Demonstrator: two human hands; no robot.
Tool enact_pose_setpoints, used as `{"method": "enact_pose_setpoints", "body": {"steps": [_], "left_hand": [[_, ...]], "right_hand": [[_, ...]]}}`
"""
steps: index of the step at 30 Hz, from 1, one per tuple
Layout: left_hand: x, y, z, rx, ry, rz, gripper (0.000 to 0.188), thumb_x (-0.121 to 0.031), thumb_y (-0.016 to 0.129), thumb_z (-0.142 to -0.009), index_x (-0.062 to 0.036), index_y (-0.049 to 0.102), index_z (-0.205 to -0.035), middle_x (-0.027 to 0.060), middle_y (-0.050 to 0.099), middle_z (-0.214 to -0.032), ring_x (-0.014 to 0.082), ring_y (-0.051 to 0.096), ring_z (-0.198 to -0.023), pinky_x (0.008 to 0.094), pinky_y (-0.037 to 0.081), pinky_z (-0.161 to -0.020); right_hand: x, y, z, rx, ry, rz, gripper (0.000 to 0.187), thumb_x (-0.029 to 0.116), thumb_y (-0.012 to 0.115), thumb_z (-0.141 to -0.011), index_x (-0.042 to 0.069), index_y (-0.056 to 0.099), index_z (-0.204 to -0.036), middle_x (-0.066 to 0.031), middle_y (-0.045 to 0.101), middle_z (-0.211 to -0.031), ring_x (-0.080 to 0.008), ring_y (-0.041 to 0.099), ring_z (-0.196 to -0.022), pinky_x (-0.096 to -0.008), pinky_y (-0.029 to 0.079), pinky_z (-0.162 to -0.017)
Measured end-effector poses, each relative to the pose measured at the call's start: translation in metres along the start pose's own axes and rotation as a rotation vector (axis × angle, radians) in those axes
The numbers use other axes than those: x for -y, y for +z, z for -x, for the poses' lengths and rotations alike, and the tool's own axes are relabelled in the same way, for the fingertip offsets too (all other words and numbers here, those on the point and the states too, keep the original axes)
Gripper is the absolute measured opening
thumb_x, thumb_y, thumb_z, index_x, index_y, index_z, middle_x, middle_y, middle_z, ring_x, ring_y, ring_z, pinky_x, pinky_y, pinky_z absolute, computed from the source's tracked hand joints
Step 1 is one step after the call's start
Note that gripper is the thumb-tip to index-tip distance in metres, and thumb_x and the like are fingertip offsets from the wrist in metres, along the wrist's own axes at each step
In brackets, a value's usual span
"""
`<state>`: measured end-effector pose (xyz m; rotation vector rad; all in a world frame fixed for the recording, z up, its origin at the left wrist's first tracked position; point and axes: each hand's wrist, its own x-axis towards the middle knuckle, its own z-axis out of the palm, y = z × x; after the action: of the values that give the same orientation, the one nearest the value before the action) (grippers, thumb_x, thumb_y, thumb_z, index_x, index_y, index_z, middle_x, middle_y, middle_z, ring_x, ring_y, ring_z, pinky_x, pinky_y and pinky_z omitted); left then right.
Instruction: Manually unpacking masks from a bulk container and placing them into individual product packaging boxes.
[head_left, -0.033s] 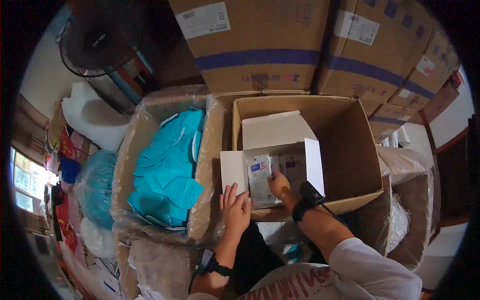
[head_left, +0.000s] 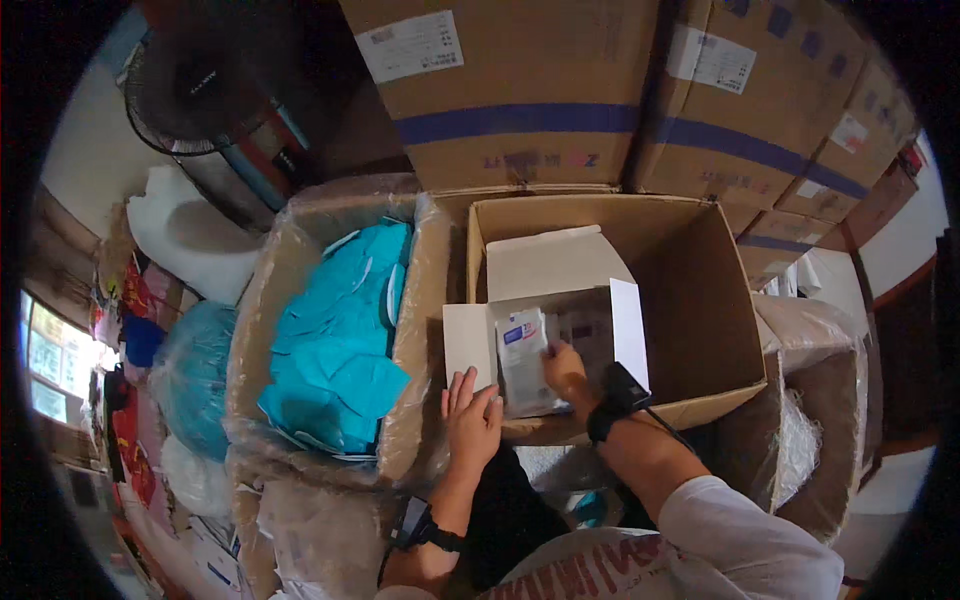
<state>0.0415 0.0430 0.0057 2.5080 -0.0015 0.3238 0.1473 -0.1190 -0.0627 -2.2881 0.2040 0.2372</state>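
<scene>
A small white carton with its flaps spread stands in the near left part of a large open cardboard box. Flat clear packets with white and blue printing lie inside it. My right hand reaches into the carton, its fingers closed at the right edge of a printed packet; the fingertips are partly hidden. Beside the carton's left flap, my left hand has its fingers stretched out, touching the near left edge and holding nothing. Each wrist carries a dark strapped device.
Left of the large box stands a plastic-lined carton heaped with turquoise folded masks. Tall taped cardboard boxes rise behind. Another open carton is at the right. A black fan and a bulging turquoise plastic bag sit left.
</scene>
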Motion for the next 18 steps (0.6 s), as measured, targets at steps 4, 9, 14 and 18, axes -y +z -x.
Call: {"method": "enact_pose_setpoints", "body": {"steps": [4,9,14,18], "left_hand": [[0.001,-0.007,-0.003,0.047,-0.049,0.064,0.027,-0.024,0.056,-0.079,-0.0079,0.061,-0.100,0.0133,0.045,-0.125,0.0314,0.034,-0.122,0.0485,0.018,-0.101],[-0.050,-0.018,-0.029,-0.197,-0.044,0.274,0.043,-0.028,0.055,-0.083,0.0023,0.050,-0.113,0.0166,0.048,-0.120,0.0273,0.042,-0.115,0.0440,0.026,-0.098],[-0.110,-0.034,-0.029,0.175,-0.280,1.107,0.032,-0.020,0.054,-0.086,0.0004,0.051,-0.111,0.0038,0.058,-0.093,0.0082,0.051,-0.082,0.0228,0.041,-0.074],[-0.120,-0.047,-0.009,0.285,0.003,0.770,0.022,-0.020,0.053,-0.085,-0.0042,0.056,-0.101,0.0075,0.062,-0.084,0.0154,0.058,-0.076,0.0275,0.044,-0.068]], "right_hand": [[-0.003,-0.048,0.001,-0.077,-0.201,-0.319,0.022,0.014,0.052,-0.083,-0.001,0.054,-0.099,-0.0111,0.061,-0.082,-0.0193,0.057,-0.074,-0.0292,0.045,-0.068],[0.035,-0.139,0.083,0.079,-0.187,-0.796,0.022,0.016,0.050,-0.087,0.002,0.050,-0.104,-0.0022,0.055,-0.094,-0.0107,0.050,-0.086,-0.0257,0.041,-0.076],[0.009,-0.172,0.152,0.213,-0.072,-0.857,0.027,0.018,0.051,-0.087,0.004,0.046,-0.109,-0.0014,0.053,-0.096,-0.0094,0.049,-0.088,-0.0268,0.041,-0.078],[-0.004,-0.203,0.172,0.097,-0.414,-0.716,0.042,0.015,0.057,-0.084,0.004,0.038,-0.119,-0.0052,0.050,-0.108,-0.0148,0.049,-0.093,-0.0278,0.042,-0.077]]}}
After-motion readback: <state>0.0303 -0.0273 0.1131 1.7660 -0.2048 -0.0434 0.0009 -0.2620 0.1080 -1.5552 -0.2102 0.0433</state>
